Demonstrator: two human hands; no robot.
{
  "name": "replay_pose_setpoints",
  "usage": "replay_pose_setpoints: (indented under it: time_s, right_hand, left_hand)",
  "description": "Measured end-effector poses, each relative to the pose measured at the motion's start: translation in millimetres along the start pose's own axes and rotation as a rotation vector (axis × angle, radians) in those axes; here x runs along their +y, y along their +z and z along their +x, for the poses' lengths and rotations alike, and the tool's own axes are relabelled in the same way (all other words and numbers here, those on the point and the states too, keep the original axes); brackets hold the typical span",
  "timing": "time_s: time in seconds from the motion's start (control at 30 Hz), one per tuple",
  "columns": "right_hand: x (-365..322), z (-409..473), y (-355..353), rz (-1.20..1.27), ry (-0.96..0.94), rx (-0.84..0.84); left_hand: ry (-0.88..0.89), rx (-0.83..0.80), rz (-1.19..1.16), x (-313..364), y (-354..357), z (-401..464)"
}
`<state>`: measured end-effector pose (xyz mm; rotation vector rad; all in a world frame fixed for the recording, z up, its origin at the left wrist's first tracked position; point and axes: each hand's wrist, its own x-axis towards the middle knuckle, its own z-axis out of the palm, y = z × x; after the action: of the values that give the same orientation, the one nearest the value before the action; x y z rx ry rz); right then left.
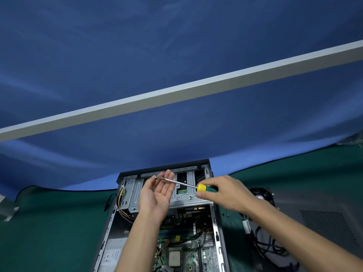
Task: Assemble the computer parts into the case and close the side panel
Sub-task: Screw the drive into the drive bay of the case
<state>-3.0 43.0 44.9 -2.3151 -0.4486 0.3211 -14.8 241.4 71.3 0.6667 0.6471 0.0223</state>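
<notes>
The open computer case [219, 238] lies on the green mat, its motherboard [182, 250] and metal drive cage [186, 199] exposed. My left hand [155, 195] is raised above the cage, palm up, pinching a small screw [156, 176] between thumb and fingertip. My right hand [225, 193] grips the yellow-and-green handle of a screwdriver [206, 188]. Its shaft points left and the tip sits just right of the screw. The dark side panel [324, 222] lies flat to the right of the case.
A fan [261, 195] and a bundle of black cables [265, 248] lie right of the case on the green mat [49, 232]. The power supply [114, 252] fills the case's lower left. A blue cloth backdrop and a white beam [176, 93] hang behind.
</notes>
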Motion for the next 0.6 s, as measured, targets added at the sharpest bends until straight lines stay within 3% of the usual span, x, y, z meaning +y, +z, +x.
replay_pose_setpoints:
  time_s: [0.33, 0.6]
  right_hand:
    - [-0.8, -3.9, -4.0, 0.043, 0.028, -0.001]
    - [-2.8, -3.9, -4.8, -0.059, 0.01, 0.004]
  left_hand:
    - [0.002, -0.051, 0.113, -1.2, -2.1, -7.0]
    - [0.038, -0.026, 0.173, -2.2, -2.9, -11.1]
